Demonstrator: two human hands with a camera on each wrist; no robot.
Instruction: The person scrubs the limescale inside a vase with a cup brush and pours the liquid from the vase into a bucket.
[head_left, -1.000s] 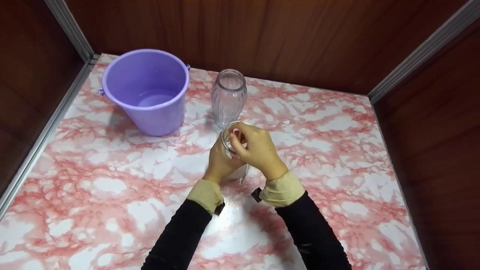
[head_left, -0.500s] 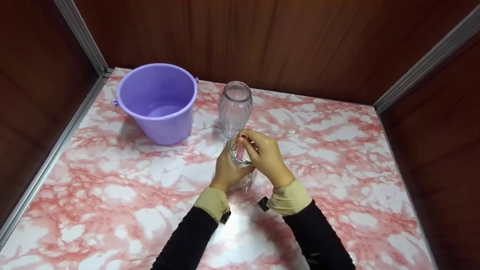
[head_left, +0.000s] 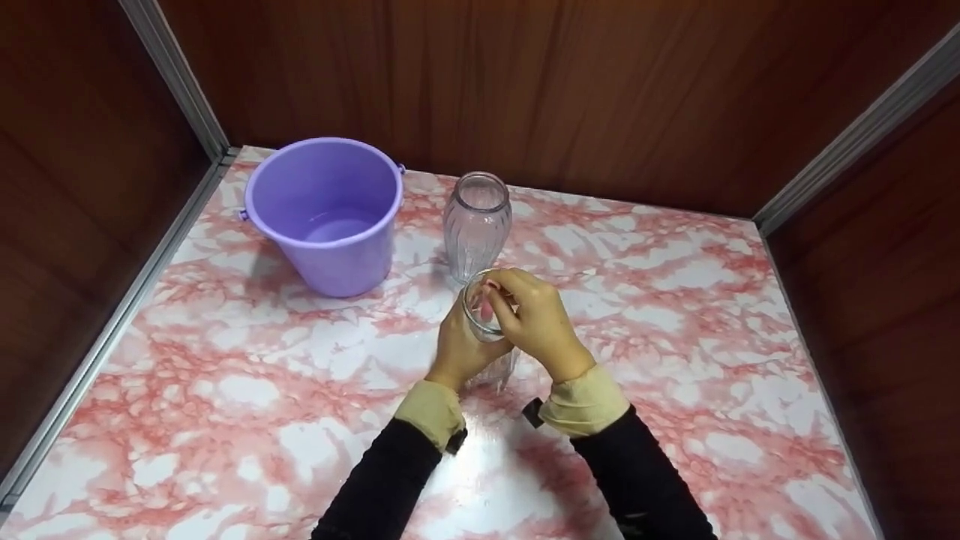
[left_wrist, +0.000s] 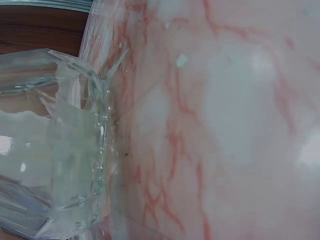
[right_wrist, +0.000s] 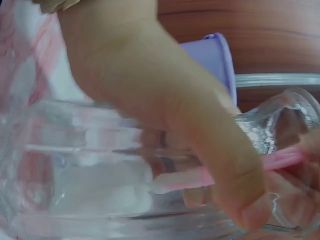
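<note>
My left hand [head_left: 463, 345] grips a clear ribbed glass vase [head_left: 501, 371] just below its rim, thumb across the near side. In the right wrist view the left thumb covers part of this vase [right_wrist: 85, 165]. My right hand [head_left: 536, 322] is over the mouth and pinches a slim pink stick [head_left: 486, 309], which slants down into the vase. The stick's lower end [right_wrist: 175, 181] is pale and shows through the glass; the fingers hide its top. A pale, whitish area shows in the lower vase. In the left wrist view only the vase's lower part [left_wrist: 75, 165] shows.
A second ribbed glass vase [head_left: 478, 225] stands upright right behind the held one. To its left is a purple bucket [head_left: 341, 262]. Dark wooden panels [head_left: 480, 82] with metal edge strips enclose the red-and-white marbled table [head_left: 247, 420] at the back and sides.
The pink stick, mostly hidden by the fingers at first, now shows inside the vase mouth. The whole scene has shifted down and right with the head camera. Both hands keep their places.
</note>
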